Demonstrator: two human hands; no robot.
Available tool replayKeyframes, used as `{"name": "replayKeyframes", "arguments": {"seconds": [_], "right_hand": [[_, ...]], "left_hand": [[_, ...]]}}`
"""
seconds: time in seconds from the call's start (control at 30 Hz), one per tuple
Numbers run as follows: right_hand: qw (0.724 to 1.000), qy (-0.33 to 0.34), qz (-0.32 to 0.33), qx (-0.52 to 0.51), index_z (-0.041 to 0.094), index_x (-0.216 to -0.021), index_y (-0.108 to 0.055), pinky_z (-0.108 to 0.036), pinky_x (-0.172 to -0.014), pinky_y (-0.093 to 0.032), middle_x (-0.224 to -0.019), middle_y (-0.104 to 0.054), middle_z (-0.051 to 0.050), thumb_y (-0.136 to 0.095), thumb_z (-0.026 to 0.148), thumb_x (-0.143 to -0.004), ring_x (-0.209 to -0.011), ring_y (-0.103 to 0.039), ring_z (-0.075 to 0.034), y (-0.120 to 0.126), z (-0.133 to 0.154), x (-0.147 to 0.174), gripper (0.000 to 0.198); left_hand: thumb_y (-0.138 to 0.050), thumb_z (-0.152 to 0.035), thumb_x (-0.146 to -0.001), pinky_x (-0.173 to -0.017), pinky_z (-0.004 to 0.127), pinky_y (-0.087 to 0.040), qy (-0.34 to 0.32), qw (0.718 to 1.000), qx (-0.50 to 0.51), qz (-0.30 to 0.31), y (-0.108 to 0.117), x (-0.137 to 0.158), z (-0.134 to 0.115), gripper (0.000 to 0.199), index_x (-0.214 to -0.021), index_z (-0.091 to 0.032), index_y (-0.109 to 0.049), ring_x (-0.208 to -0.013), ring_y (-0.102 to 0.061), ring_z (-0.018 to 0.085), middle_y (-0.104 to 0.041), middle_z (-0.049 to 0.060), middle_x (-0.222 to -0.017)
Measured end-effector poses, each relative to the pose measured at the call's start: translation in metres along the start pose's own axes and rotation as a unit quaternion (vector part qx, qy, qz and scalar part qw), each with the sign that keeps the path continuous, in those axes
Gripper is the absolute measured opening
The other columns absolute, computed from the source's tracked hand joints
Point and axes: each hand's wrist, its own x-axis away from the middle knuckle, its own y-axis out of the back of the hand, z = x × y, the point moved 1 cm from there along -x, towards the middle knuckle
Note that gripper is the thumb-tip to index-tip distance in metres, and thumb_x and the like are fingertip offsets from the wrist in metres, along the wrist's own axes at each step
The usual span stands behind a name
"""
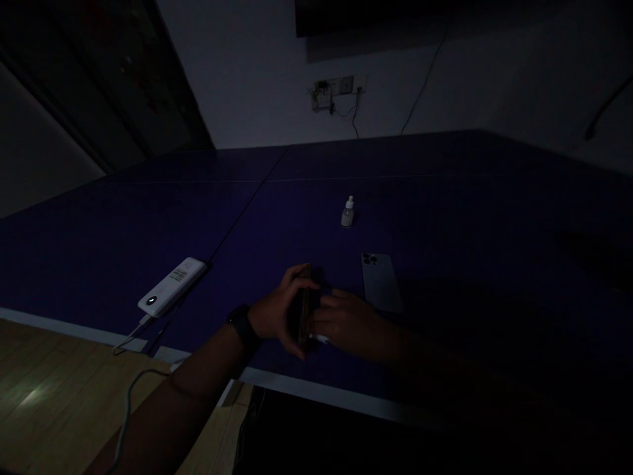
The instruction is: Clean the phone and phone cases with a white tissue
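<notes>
My left hand [283,311], with a dark watch [241,323] on its wrist, grips a thin, flat, phone-like slab [304,309] stood on its edge, fingers over the top and thumb below. Its brownish narrow side faces me. Against the slab's right face, my right hand [346,323] presses with bent fingers. A small white thing [320,338] pokes out beneath those fingers; the dark hides its kind. Just beyond the right hand lies a pale blue phone [380,282], its back and camera lenses up.
A small dropper bottle [347,214] stands farther back on the dark blue table [277,224]. At left lies a white power bank [172,287] with a cable [129,335] plugged in. Another cable loops over my left forearm. Wall sockets [339,87] are behind; the room is dim.
</notes>
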Motion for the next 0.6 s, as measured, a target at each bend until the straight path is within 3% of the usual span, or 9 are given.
{"name": "replayKeyframes", "arguments": {"seconds": [0.1,0.27,0.5,0.6], "right_hand": [[1.0,-0.006,0.007,-0.002,0.024,-0.1,-0.071,-0.034,-0.073,-0.038,-0.094,-0.074,0.001,-0.063,0.016,-0.093,-0.087,-0.058,-0.02,-0.001,-0.003,0.0,0.013],[0.995,0.075,0.028,-0.058,0.021,-0.101,-0.07,-0.031,-0.071,-0.041,-0.096,-0.073,0.0,-0.057,0.013,-0.096,-0.082,-0.059,-0.017,-0.001,0.01,0.003,0.016],[1.0,-0.004,0.014,0.003,0.024,-0.106,-0.071,-0.033,-0.073,-0.043,-0.098,-0.073,0.0,-0.059,0.011,-0.094,-0.08,-0.061,-0.017,-0.007,-0.005,0.003,0.021],[1.0,0.012,0.029,-0.004,0.023,-0.106,-0.07,-0.032,-0.072,-0.044,-0.101,-0.073,-0.001,-0.056,0.011,-0.095,-0.078,-0.063,-0.016,-0.007,-0.004,0.002,0.022]], "left_hand": [[-0.088,-0.076,-0.029,-0.114,0.064,-0.032,-0.003,1.0,0.001,-0.001,0.0,0.0,0.0,0.129,-0.138,-0.027,-0.039,-0.14,-0.029,0.048,-0.021,0.016,-0.148],[-0.091,-0.071,-0.025,-0.113,0.066,-0.033,0.011,1.0,-0.006,0.0,0.0,0.001,0.002,0.131,-0.137,-0.028,-0.04,-0.139,-0.031,0.049,-0.018,0.016,-0.15],[-0.091,-0.071,-0.026,-0.113,0.065,-0.033,0.003,1.0,-0.006,0.005,0.001,-0.001,0.001,0.129,-0.136,-0.027,-0.039,-0.14,-0.028,0.049,-0.02,0.016,-0.148],[-0.09,-0.072,-0.026,-0.112,0.064,-0.035,0.009,1.0,-0.008,0.003,0.001,-0.001,0.0,0.128,-0.135,-0.027,-0.039,-0.14,-0.028,0.049,-0.021,0.016,-0.147]]}}
